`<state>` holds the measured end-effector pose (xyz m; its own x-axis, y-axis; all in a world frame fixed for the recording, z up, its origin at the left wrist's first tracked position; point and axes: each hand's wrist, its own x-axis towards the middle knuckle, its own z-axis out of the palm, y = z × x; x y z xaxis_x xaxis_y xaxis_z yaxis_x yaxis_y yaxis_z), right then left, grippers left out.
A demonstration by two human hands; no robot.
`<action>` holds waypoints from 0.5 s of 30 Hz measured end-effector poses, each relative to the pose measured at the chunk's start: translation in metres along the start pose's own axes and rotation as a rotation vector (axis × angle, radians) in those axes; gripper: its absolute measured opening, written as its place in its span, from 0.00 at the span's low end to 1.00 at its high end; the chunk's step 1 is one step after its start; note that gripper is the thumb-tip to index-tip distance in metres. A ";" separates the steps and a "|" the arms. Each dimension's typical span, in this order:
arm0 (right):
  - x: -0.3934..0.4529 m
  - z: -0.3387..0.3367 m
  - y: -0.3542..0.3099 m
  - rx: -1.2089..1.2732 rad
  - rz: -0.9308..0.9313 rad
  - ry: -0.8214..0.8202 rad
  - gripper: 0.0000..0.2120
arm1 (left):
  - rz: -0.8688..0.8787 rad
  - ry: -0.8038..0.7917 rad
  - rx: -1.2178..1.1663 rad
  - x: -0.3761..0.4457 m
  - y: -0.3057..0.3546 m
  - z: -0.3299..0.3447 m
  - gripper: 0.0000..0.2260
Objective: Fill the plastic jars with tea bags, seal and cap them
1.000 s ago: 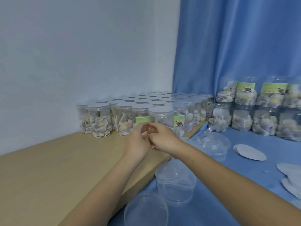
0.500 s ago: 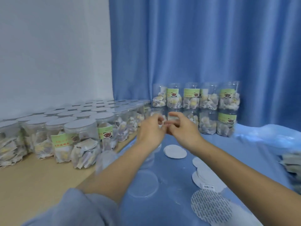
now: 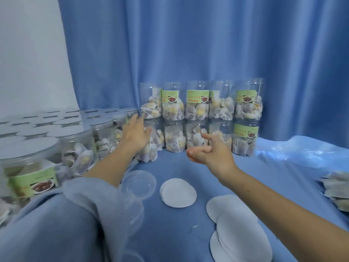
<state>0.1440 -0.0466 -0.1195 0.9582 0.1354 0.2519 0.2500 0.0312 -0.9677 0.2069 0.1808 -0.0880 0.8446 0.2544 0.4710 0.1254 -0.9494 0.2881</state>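
Uncapped filled jars [image 3: 200,118] stand stacked just beyond both empty, open-fingered hands, left hand [image 3: 136,133] nearest, right hand [image 3: 211,152] trailing; recommend gripping low, steadying the upper tier.

One head-worn view looks forward and slightly down, close over the blue-covered table [image 3: 188,167].

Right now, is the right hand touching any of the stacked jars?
Apart. The head view shows the right hand open in mid-air before the stacked jars, holding nothing, blue cloth visible below its fingertips.
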 end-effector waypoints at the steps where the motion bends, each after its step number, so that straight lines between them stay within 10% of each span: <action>1: 0.005 0.001 0.007 0.036 0.027 0.003 0.32 | 0.021 -0.035 0.044 0.008 -0.002 0.007 0.25; 6: 0.019 0.010 0.030 0.348 0.170 0.046 0.28 | 0.006 -0.294 0.144 0.030 -0.003 0.035 0.30; 15: 0.009 0.024 0.017 0.238 0.111 0.064 0.23 | 0.154 -0.050 0.082 -0.017 0.041 0.002 0.04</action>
<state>0.1535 -0.0210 -0.1338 0.9867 0.0879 0.1367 0.1107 0.2526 -0.9612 0.1985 0.1374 -0.0866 0.8817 0.0977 0.4616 0.0333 -0.9888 0.1457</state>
